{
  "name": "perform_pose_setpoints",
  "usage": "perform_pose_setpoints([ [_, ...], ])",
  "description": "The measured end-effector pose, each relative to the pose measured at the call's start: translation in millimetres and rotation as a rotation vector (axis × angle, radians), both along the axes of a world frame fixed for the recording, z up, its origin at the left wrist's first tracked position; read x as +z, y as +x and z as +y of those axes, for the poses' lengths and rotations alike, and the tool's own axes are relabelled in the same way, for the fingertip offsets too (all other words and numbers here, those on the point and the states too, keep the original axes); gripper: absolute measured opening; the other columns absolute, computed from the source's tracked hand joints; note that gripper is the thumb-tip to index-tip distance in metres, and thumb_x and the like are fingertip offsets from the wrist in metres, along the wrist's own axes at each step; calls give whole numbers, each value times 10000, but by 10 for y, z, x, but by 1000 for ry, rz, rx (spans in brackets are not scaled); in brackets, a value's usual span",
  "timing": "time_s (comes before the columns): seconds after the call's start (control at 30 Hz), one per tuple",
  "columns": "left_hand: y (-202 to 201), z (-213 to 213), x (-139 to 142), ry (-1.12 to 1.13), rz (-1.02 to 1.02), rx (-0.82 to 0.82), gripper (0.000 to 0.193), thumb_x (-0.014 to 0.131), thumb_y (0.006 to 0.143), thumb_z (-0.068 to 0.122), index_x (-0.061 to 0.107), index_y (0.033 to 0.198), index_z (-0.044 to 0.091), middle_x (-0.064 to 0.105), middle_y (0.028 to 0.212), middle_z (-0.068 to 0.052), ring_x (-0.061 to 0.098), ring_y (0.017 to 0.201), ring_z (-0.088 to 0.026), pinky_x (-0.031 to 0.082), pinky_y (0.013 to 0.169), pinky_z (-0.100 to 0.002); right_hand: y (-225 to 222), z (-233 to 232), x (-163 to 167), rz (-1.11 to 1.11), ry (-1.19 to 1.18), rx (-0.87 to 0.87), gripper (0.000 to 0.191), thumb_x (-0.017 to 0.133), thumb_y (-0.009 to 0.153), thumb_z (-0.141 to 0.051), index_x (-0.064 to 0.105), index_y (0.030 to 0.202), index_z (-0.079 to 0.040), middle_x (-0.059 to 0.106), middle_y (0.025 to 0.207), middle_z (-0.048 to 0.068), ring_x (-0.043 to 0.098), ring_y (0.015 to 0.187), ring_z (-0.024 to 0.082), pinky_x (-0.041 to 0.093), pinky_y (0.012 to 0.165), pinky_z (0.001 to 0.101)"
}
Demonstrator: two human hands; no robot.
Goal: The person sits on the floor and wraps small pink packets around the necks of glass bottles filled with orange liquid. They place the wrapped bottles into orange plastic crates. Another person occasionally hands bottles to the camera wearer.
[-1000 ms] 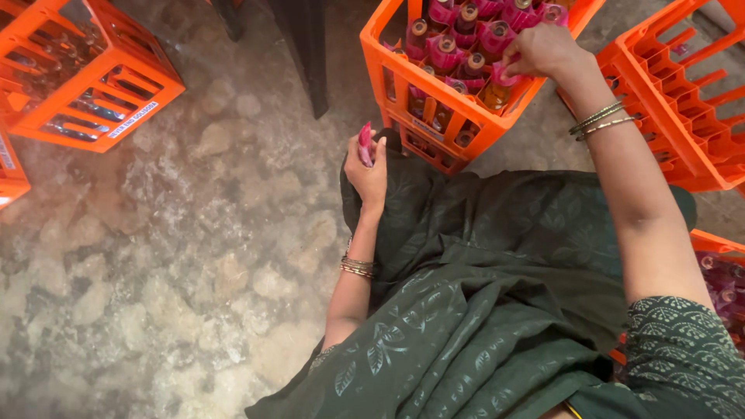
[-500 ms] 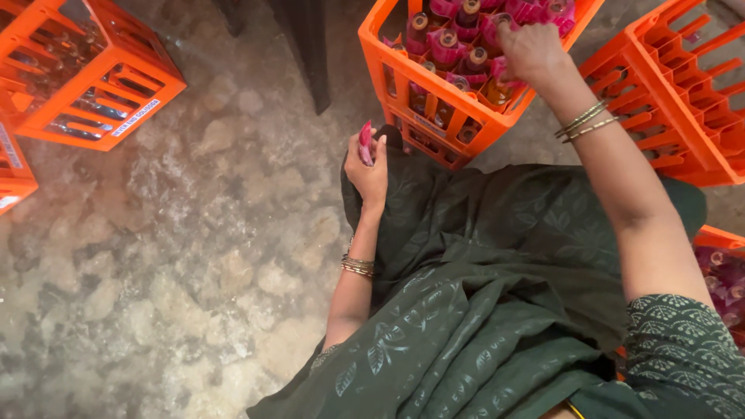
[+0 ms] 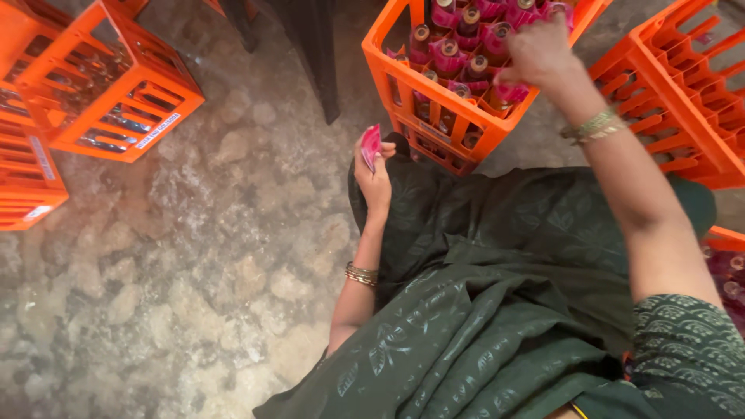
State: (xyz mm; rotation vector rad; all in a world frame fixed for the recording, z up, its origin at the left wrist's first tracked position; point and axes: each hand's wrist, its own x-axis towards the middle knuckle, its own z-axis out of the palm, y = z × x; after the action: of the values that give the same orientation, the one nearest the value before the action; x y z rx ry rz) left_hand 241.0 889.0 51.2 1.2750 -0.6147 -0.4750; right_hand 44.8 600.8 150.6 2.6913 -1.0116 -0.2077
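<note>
My left hand (image 3: 375, 172) rests on my knee and holds a small stack of pink sleeves (image 3: 370, 146). My right hand (image 3: 539, 51) reaches into the orange crate (image 3: 434, 97) in front of me, fingers pinched on a pink sleeve (image 3: 514, 87) over a bottle top. The crate holds several brown bottles (image 3: 469, 21), most with pink sleeves on their necks. My dark green patterned clothing covers my lap below.
Another orange crate (image 3: 683, 101) stands to the right, apparently without bottles. More orange crates (image 3: 109, 85) with bottles sit at the far left on the rough stone floor (image 3: 194, 264). A dark post (image 3: 314, 54) rises behind the middle crate. A further crate (image 3: 725, 260) shows at the right edge.
My right hand has shifted a little over the bottle tops in the crate. My left hand stays on my knee with the pink sleeves.
</note>
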Motion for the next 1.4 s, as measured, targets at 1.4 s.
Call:
perform_pose_setpoints([
  [1.4,-1357,-456,154,114,352,-597,348,784,954,161,693,1241,-15,706,1002,-48,627,805,-100,505,707,-267,-1225,1665,-368,-1538,1155,-269,386,676,965,51,561,1325,-24,733,1063,79,672,917,73,524,805,208],
])
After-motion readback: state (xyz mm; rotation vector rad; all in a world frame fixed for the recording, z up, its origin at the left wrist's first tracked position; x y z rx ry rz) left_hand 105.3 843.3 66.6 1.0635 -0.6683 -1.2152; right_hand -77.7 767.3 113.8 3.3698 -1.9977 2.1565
